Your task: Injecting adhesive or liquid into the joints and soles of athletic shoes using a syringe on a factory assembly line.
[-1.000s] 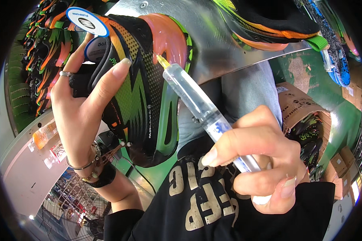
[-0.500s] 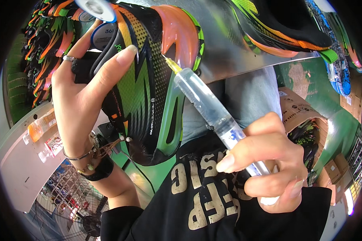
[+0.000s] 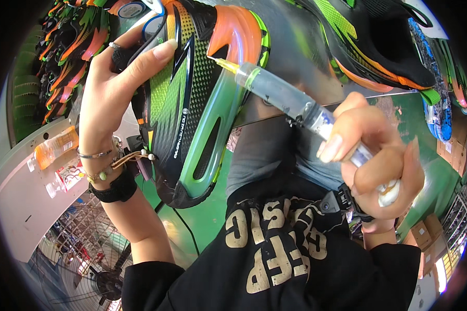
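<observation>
Shoe [image 3: 197, 103] in green, black and orange sits upright in your left hand [image 3: 109, 93], sole turned toward you, toe end pointing down toward your chest. Your fingers wrap the heel end from the left, and your thumb [image 3: 150, 57] lies flat across the patterned side, so the grip is closed firmly around the upper part while the long green sole hangs free below it.

Your right hand [image 3: 373, 150] is clenched around a clear syringe [image 3: 290, 101], fingers folded over the barrel and your thumb set against the plunger end near your palm. The barrel slants up and to the left, away from your fist, and its yellow tip [image 3: 224, 63] touches the orange edge of the shoe near the top of the sole.

So the shoe lies left of the syringe hand, well apart from your right fist and met only by the tip.

Bracelets [image 3: 106, 163] and a black band [image 3: 118, 189] ring your left wrist. More shoes [image 3: 379, 46] of the same colours rest on the grey table [image 3: 296, 41] behind, and a fan [image 3: 83, 259] shows at lower left.
</observation>
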Demonstrator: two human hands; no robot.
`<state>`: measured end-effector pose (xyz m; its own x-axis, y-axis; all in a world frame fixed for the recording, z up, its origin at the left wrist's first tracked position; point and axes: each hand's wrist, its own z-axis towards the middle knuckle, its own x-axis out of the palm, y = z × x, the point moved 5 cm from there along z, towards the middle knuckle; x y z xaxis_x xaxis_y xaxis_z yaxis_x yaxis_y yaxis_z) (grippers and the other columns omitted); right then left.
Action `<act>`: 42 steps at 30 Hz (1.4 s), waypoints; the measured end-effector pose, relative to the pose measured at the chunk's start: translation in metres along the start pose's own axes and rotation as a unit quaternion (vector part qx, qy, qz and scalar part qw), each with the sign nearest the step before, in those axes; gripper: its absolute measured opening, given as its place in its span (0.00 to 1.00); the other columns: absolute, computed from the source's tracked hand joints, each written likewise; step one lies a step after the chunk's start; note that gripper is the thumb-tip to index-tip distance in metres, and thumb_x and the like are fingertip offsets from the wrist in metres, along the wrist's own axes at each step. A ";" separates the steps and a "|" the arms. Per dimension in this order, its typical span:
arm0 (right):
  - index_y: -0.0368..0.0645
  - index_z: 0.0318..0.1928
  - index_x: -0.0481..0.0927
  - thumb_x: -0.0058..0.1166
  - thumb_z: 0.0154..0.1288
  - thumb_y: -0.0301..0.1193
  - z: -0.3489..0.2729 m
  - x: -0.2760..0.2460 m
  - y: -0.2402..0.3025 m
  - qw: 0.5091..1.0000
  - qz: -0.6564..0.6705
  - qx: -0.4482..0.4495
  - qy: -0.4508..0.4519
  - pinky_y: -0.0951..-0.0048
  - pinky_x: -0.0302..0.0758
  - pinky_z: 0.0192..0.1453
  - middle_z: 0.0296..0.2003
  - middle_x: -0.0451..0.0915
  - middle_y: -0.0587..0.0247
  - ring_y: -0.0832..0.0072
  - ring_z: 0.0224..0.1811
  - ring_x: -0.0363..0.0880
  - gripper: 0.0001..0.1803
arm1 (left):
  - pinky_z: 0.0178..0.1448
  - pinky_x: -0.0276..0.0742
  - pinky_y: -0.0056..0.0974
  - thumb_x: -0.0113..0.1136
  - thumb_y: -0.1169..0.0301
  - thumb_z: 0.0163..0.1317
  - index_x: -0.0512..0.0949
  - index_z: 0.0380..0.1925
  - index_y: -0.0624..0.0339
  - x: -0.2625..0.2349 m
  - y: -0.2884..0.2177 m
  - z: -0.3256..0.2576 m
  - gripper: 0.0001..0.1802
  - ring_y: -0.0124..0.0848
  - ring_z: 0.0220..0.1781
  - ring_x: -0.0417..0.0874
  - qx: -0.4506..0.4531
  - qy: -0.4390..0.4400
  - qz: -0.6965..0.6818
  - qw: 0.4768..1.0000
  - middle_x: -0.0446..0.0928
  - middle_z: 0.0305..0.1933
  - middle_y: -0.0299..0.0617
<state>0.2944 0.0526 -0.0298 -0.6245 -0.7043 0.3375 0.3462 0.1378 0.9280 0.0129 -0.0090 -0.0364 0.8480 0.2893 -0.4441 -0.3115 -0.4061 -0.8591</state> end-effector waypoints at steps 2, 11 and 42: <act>0.49 0.13 0.58 0.28 0.70 0.39 0.002 -0.003 0.003 1.000 -0.007 -0.003 0.010 0.67 0.63 0.39 0.33 0.74 0.56 0.66 0.30 0.65 0.25 | 0.54 0.71 0.28 0.62 0.62 0.60 0.70 0.59 0.69 -0.008 0.011 0.005 0.30 0.23 0.47 0.78 0.010 -0.004 0.039 0.999 0.79 0.47 0.41; 0.49 0.21 0.68 0.26 0.73 0.36 0.006 -0.010 0.011 0.998 -0.039 -0.016 0.052 0.67 0.64 0.38 0.35 0.74 0.55 0.66 0.30 0.66 0.22 | 0.59 0.71 0.32 0.62 0.64 0.60 0.66 0.60 0.73 -0.007 0.017 0.007 0.33 0.29 0.51 0.79 -0.004 0.014 -0.030 0.999 0.78 0.52 0.47; 0.46 0.14 0.67 0.22 0.70 0.36 -0.095 0.010 0.050 0.957 -0.276 -0.036 0.083 0.66 0.65 0.36 0.33 0.79 0.45 0.64 0.27 0.69 0.28 | 0.40 0.74 0.31 0.68 0.43 0.47 0.79 0.45 0.69 0.080 -0.065 -0.082 0.38 0.26 0.30 0.82 -0.001 -0.285 0.277 0.918 0.81 0.27 0.41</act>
<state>0.3717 -0.0135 0.0051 -0.6079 -0.7578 -0.2371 0.0465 -0.3321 0.9421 0.1362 -0.0309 0.0044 0.1984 0.4436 -0.8740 -0.6254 -0.6293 -0.4614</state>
